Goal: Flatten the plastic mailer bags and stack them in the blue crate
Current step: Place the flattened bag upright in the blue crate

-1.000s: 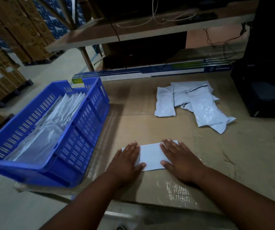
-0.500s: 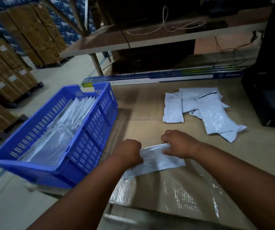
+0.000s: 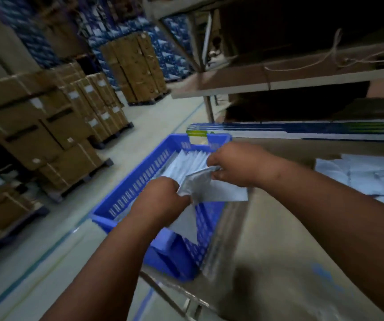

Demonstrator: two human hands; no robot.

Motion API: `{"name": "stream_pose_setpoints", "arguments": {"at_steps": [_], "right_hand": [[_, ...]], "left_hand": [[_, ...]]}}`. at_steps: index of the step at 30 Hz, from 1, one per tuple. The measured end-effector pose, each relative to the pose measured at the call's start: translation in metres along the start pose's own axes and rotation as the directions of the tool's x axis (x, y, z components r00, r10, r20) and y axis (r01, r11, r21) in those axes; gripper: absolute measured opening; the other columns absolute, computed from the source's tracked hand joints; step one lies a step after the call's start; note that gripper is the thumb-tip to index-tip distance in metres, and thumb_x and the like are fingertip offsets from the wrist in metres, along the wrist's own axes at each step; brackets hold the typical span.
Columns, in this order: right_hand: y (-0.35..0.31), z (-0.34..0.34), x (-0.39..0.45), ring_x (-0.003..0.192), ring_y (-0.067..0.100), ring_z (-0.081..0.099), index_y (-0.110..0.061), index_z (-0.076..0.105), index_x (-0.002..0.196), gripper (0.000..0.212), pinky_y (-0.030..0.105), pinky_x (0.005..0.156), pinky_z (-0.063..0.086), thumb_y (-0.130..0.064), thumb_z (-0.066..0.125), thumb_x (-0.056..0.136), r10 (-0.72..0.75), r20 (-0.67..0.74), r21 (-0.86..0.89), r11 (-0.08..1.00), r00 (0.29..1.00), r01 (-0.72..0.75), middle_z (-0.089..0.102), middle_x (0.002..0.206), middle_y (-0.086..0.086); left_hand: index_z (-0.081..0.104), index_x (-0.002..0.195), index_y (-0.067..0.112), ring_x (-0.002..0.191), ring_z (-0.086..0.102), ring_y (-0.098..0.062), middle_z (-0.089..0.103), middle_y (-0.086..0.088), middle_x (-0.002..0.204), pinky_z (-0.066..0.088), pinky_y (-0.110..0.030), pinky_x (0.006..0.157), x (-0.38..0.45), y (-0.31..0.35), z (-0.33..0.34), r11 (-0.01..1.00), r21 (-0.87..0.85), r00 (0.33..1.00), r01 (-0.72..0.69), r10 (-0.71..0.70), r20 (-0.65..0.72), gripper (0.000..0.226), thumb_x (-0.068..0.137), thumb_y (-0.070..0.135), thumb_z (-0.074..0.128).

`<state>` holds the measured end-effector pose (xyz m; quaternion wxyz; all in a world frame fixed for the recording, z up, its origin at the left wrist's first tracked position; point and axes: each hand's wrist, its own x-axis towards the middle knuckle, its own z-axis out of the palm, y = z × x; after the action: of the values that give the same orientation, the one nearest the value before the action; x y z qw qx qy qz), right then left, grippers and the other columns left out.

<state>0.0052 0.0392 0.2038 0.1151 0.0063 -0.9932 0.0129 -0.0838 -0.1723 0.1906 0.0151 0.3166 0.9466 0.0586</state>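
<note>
— Two hands on one mailer bag (image 3: 206,187)?
— Yes. The left hand (image 3: 160,195) has its grip clamped on the near-left end, the right hand (image 3: 239,165) has its grip pinched on the far edge — the bag hangs between them, crumpled at the left, above the right wall of the blue crate (image 3: 144,172).
— And the crate itself?
— It sits at the left edge of the bench (image 3: 267,239), slotted walls, with a stack of flattened mailer bags (image 3: 186,162) lying inside, just beneath the held one.
— More bags anywhere?
— A loose pile of white bags (image 3: 360,177) on the bench to the right, partly hidden by the right forearm.
— Beyond that?
— A long blue-and-white box (image 3: 302,129) runs along the far side of the bench, a wooden shelf (image 3: 279,79) above it with a pale cord on top. On the left, across the floor (image 3: 47,239), cardboard cartons (image 3: 47,121) stand stacked on pallets; the view is blurred there.
</note>
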Motion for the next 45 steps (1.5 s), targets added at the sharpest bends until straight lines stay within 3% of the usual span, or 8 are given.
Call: {"name": "stream_pose_setpoints", "arguments": {"at_steps": [7,16,22,25,28,30,38,45], "right_hand": [[-0.051,0.009,0.129,0.089,0.022,0.06,-0.033,0.055,0.084,0.013,0.032,0.065,0.038,-0.037,0.065,0.091,-0.114,0.131,-0.068,0.99,0.985,0.123,0.056,0.086,-0.007],[-0.089,0.104,0.221,0.083,0.02,0.053,-0.022,0.066,0.099,0.023,0.031,0.073,0.041,-0.036,0.081,0.089,-0.191,0.657,-0.026,0.961,0.729,0.275,0.053,0.075,-0.008],[-0.118,0.172,0.239,0.084,0.022,0.056,-0.019,0.072,0.123,0.036,0.032,0.078,0.042,-0.03,0.081,0.09,-0.189,0.817,-0.085,0.895,0.545,0.438,0.056,0.078,-0.009],[-0.131,0.184,0.244,0.087,0.025,0.063,-0.022,0.07,0.125,0.028,0.032,0.076,0.047,-0.024,0.066,0.097,-0.202,0.734,-0.178,0.865,0.648,0.47,0.07,0.104,0.002],[-0.131,0.197,0.253,0.106,0.03,0.069,-0.025,0.073,0.117,0.025,0.037,0.085,0.054,-0.024,0.056,0.099,-0.235,0.629,-0.294,0.81,0.741,0.507,0.073,0.116,0.003],[-0.127,0.199,0.26,0.105,0.03,0.069,-0.031,0.074,0.118,0.026,0.038,0.076,0.053,-0.024,0.06,0.097,-0.289,0.584,-0.31,0.784,0.758,0.538,0.072,0.115,0.001],[-0.117,0.202,0.268,0.094,0.026,0.064,-0.03,0.068,0.129,0.043,0.034,0.083,0.053,-0.022,0.077,0.087,-0.064,0.754,-0.236,0.902,0.654,0.361,0.069,0.117,0.002],[-0.129,0.197,0.273,0.11,0.032,0.065,-0.017,0.067,0.12,0.034,0.038,0.085,0.05,-0.003,0.067,0.088,-0.146,0.574,-0.22,0.921,0.806,0.323,0.068,0.119,0.008]], "left_hand": [[0.059,0.07,0.015,0.076,0.059,-0.026,0.056,-0.003,0.072,0.033,-0.035,0.058,0.036,-0.089,-0.014,0.988,-0.022,0.988,0.153,-0.154,-0.031,0.038,0.086,0.048,0.073],[0.076,0.096,0.011,0.084,0.072,-0.025,0.061,0.001,0.065,0.054,-0.032,0.075,0.065,-0.146,0.021,0.979,0.2,0.86,0.026,-0.124,0.495,0.043,0.077,0.047,0.089],[0.073,0.121,0.016,0.111,0.067,-0.028,0.071,-0.005,0.128,0.054,-0.041,0.102,0.078,-0.166,0.056,0.987,0.151,0.786,-0.063,-0.044,0.616,0.037,0.09,0.034,0.081],[0.058,0.092,0.01,0.096,0.059,-0.022,0.061,-0.008,0.102,0.049,-0.032,0.093,0.054,-0.181,0.065,0.975,-0.103,0.957,-0.195,0.212,0.196,0.012,0.101,0.014,0.066],[0.059,0.085,0.021,0.11,0.066,-0.023,0.059,0.001,0.091,0.054,-0.041,0.101,0.079,-0.186,0.053,0.986,0.134,0.791,-0.101,-0.002,0.611,0.021,0.097,0.031,0.073],[0.067,0.116,0.024,0.125,0.064,-0.027,0.067,0.002,0.117,0.053,-0.048,0.104,0.106,-0.182,0.052,0.96,0.279,0.709,-0.029,-0.177,0.682,0.033,0.091,0.044,0.077],[0.052,0.148,0.03,0.134,0.056,-0.033,0.054,0.003,0.149,0.047,-0.047,0.087,0.115,-0.186,0.072,0.913,0.401,0.774,-0.081,-0.195,0.602,0.058,0.095,0.041,0.069],[0.056,0.148,0.025,0.134,0.058,-0.028,0.058,0.004,0.144,0.044,-0.042,0.084,0.115,-0.187,0.079,0.866,0.5,0.769,-0.008,-0.315,0.557,0.051,0.1,0.042,0.061]]}}
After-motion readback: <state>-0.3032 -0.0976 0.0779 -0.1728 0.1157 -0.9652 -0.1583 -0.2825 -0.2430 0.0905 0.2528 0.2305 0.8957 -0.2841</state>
